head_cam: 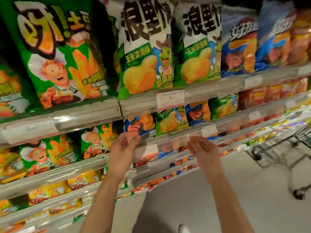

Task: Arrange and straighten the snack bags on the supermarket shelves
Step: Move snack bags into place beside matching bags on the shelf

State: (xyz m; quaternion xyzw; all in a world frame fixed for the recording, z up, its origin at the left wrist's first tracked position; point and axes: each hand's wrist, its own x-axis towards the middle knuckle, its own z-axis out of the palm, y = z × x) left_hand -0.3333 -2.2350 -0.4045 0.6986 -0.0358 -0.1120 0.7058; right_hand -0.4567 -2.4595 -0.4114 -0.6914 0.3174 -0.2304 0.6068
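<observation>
**Both hands raised at the second shelf, nothing gripped**

The left hand [124, 145] hovers empty, fingers loosely curled, below the blue snack bag [139, 123]. The right hand [201, 148], also empty, hangs by the shelf rail [168, 140]. Judged next: reach up and square those bags.

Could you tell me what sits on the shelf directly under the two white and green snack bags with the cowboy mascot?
Under the white and green bags, smaller bags: blue, green, blue, green. The price rail covers their tops; anything behind them is hidden.
</observation>
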